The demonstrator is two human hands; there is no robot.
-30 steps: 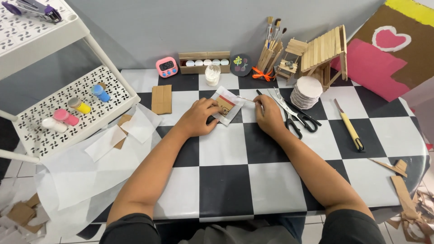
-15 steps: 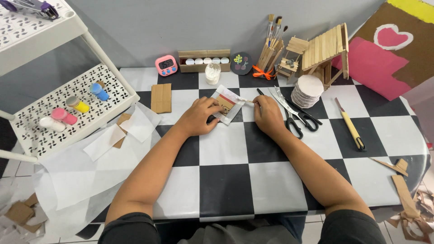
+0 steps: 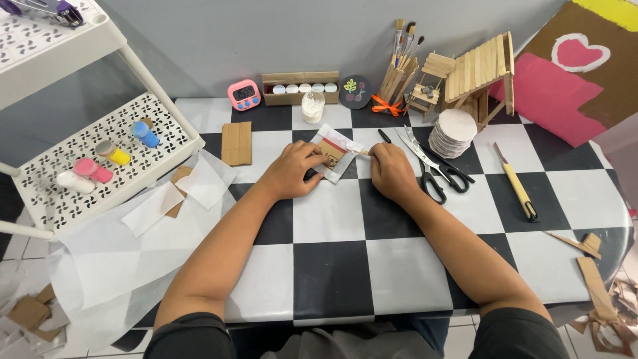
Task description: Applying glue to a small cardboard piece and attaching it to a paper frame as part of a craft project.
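1. Resting on the checkered table, the left hand lay palm down with its fingers bent onto a small clear packet, pressing its near end flat against the tabletop.
2. The packet held a brown card and reached away from the left fingertips at a slant, its far end just past the hand.
3. The right hand sat just right of the packet, fingers curled together; thumb and forefinger pinched a thin stick at the packet's right edge.
4. Whether that stick was inside the packet or only touching it could not be told.
5. Scissors lay just right of the right hand, blades pointing away, and a black pen lay just beyond its knuckles.
6. Farther right of that hand lay a yellow-handled knife, well apart from it.
7. A stack of round discs stood beyond the scissors, near a small stick house.
8. Left of the left hand, a cardboard strip lay flat, near but not touching it.
9. Beyond both hands stood a pink timer and a white jar.
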